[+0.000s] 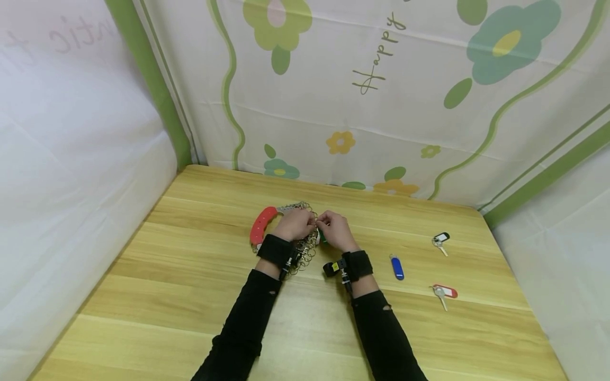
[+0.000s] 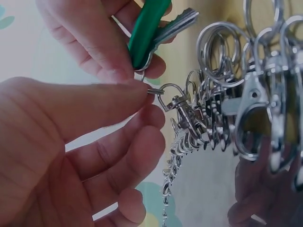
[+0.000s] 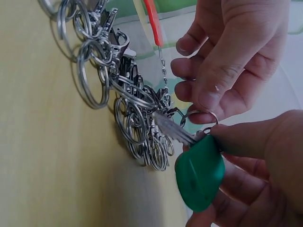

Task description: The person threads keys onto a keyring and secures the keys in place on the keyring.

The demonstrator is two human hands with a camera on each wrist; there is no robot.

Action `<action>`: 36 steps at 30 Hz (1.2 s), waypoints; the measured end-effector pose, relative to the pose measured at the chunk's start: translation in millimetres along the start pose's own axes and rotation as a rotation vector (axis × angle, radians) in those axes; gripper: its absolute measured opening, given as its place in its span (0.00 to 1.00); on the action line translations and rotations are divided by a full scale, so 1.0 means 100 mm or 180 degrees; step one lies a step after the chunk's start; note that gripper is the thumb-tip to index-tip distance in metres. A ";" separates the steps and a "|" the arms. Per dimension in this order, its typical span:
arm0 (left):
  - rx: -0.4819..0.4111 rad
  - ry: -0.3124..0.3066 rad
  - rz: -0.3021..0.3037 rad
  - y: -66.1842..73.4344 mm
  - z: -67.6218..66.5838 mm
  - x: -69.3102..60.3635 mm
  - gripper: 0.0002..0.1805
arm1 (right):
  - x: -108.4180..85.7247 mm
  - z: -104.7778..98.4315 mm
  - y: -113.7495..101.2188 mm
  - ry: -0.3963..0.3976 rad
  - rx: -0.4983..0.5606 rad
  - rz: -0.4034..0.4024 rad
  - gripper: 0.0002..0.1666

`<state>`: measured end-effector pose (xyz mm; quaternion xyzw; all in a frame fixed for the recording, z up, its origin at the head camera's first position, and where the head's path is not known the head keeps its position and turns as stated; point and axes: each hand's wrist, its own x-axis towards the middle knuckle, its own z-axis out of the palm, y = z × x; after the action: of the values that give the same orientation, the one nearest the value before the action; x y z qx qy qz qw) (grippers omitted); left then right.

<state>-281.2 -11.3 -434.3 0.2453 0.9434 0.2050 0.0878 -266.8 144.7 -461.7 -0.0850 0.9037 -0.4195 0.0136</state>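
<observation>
In the left wrist view my left hand (image 2: 94,127) pinches a split ring (image 2: 155,91) joined to a small clasp (image 2: 182,109), part of a dense chain of silver rings and clasps (image 3: 132,104). My right hand (image 3: 255,161) pinches the small ring end of a green key tag (image 3: 201,172), with a silver key (image 3: 173,128) beside it. Both hands' fingertips meet at the split ring. The head view shows the left hand (image 1: 294,225) over the chain, the right hand (image 1: 335,230) just right of it, and a red curved handle (image 1: 263,225) at the chain's left.
On the wooden table (image 1: 190,291), to the right, lie a blue tag (image 1: 397,268), a black-edged tag (image 1: 442,237) with a key, and a red tag (image 1: 448,291) with a key. White patterned cloth (image 1: 305,106) stands behind and at both sides.
</observation>
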 end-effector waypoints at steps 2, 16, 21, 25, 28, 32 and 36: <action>0.0009 -0.0013 -0.0007 0.00 0.00 0.01 0.08 | 0.00 0.00 0.00 0.0026 0.0016 0.0054 0.07; 0.0102 -0.0032 -0.0028 0.01 0.02 0.00 0.13 | 0.00 0.00 -0.02 -0.0027 -0.0088 -0.0042 0.05; 0.0111 -0.0033 -0.0061 0.01 0.02 0.00 0.13 | 0.01 0.00 -0.01 -0.0025 -0.0116 -0.0065 0.05; 0.0105 -0.0047 -0.0101 0.03 0.02 0.00 0.13 | 0.00 -0.01 0.00 -0.0043 -0.0128 -0.0089 0.04; 0.0110 -0.0053 -0.0124 0.05 0.02 0.00 0.14 | 0.00 -0.01 0.01 -0.0069 -0.0099 -0.0135 0.04; 0.0128 -0.0053 -0.0133 0.05 0.03 -0.01 0.15 | -0.02 -0.01 0.02 -0.0223 -0.0032 -0.0139 0.03; 0.0135 -0.0017 -0.0164 0.04 0.04 0.00 0.16 | -0.01 -0.02 0.02 -0.0437 -0.0010 -0.0132 0.04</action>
<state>-278.2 -6.8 -436.4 0.2234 0.9533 0.1819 0.0903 -266.6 147.0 -461.9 -0.1324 0.8993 -0.4114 0.0667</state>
